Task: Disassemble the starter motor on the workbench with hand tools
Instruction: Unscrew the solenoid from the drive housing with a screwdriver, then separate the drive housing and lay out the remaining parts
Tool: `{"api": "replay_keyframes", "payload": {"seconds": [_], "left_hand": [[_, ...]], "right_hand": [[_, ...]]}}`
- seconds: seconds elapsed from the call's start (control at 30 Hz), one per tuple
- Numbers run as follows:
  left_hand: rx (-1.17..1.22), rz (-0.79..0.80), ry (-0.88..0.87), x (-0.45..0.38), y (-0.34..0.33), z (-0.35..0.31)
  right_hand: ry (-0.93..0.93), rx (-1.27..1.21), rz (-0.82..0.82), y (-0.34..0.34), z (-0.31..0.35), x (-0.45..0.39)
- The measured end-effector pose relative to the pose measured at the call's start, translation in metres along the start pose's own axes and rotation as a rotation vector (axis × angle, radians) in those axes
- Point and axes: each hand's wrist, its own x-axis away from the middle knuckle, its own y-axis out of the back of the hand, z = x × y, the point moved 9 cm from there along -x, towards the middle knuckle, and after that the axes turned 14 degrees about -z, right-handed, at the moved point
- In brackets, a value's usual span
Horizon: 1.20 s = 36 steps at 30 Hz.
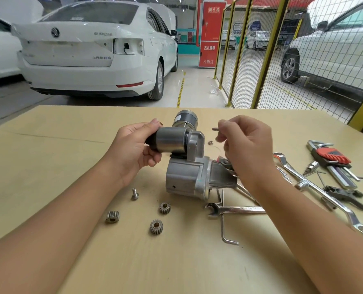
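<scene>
On workbench [49, 132], left hand [131, 149] grips grey solenoid [172, 141]; right hand [246, 143] pinches, perhaps, 1 screw [215, 129].

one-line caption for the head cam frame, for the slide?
Left hand grips the starter solenoid, right hand pinches a small screw; three gears lie on the workbench.

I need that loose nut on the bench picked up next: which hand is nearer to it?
Right. The right hand pinches a small bolt just above and beside the nut. The left hand grips the solenoid cylinder, across the motor from it.
</scene>
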Motion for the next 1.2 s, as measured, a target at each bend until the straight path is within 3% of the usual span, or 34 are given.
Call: {"api": "replay_keyframes", "payload": {"seconds": [0.1,0.27,0.43,0.57,0.7,0.8,1.0,1.2], "left_hand": [[0.001,-0.056,0.016,-0.002,0.006,0.000],[0.001,-0.123,0.053,-0.004,0.012,0.000],[-0.026,-0.174,0.091,-0.006,0.022,0.001],[-0.063,-0.231,0.118,-0.009,0.031,-0.003],[-0.127,-0.150,0.054,-0.011,0.032,-0.011],[-0.145,-0.104,0.045,-0.011,0.033,-0.012],[-0.143,-0.079,0.056,-0.012,0.032,-0.011],[-0.197,-0.005,0.010,-0.010,0.029,-0.013]], "right_hand": [[0.481,0.138,0.011,-0.004,0.046,0.020],[0.814,0.208,0.157,-0.027,0.075,0.062],[0.741,0.429,0.359,-0.054,0.052,0.074],[0.648,0.386,0.380,-0.053,0.046,0.068],[0.667,0.369,0.385,-0.054,0.049,0.068],[0.780,0.417,0.402,-0.054,0.054,0.077],[1.181,0.760,0.581,-0.077,0.054,0.124],[1.220,0.890,0.642,-0.085,0.040,0.134]]}}
